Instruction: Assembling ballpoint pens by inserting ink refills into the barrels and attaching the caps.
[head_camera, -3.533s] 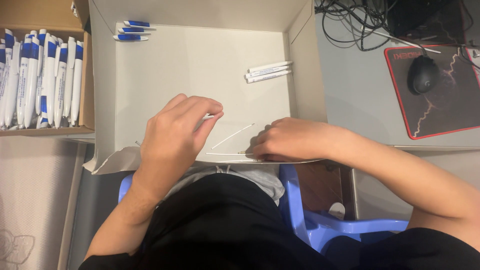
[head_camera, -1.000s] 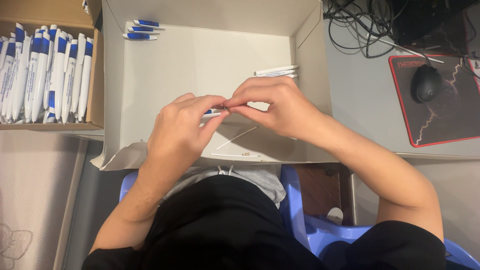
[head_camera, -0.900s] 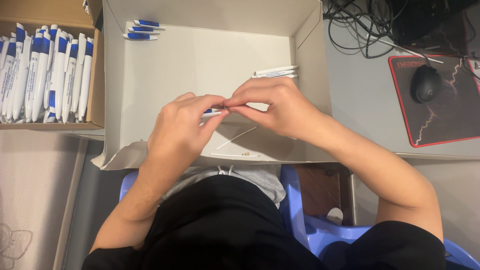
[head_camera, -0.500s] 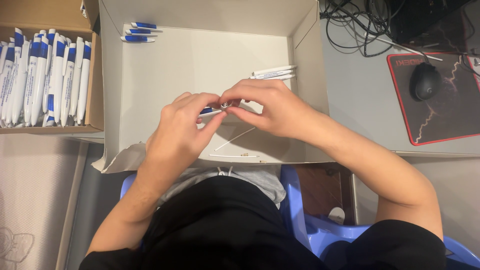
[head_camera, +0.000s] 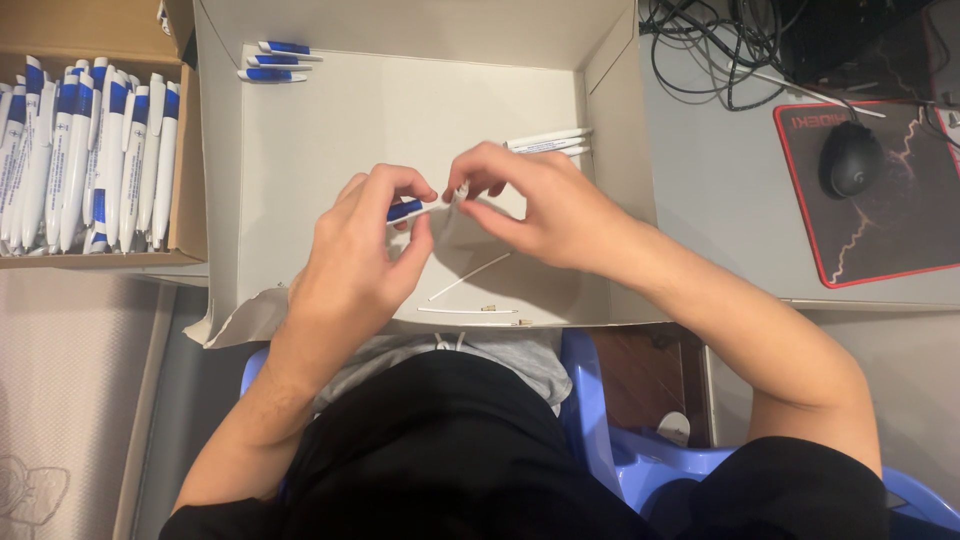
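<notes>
A blue-and-white plastic pen (head_camera: 408, 209) is held over the middle of the shallow white cardboard tray (head_camera: 330, 130) — the left hand (head_camera: 355, 260) has it pinched between thumb and fingertips at its blue end. The right hand (head_camera: 535, 205) meets it from the right, its grip pressed together on a small pale part (head_camera: 461, 192) at the pen's white tip; what that part is cannot be made out.

Just below the hands, two thin white refill tubes (head_camera: 468, 277) are seen lying on the tray floor near its near edge. Behind the right hand, at the tray's right wall, a few white pen barrels (head_camera: 548, 141) are stacked side by side. In the far left corner three finished blue-and-white pens (head_camera: 275, 61) are laid in a row.

Left of the tray, a brown cardboard box (head_camera: 185, 200) is packed with upright blue-and-white pens. On the grey worktop (head_camera: 710, 200) to the right — a black computer mouse (head_camera: 850, 158) rests on a black mat with red edging (head_camera: 900, 230).
</notes>
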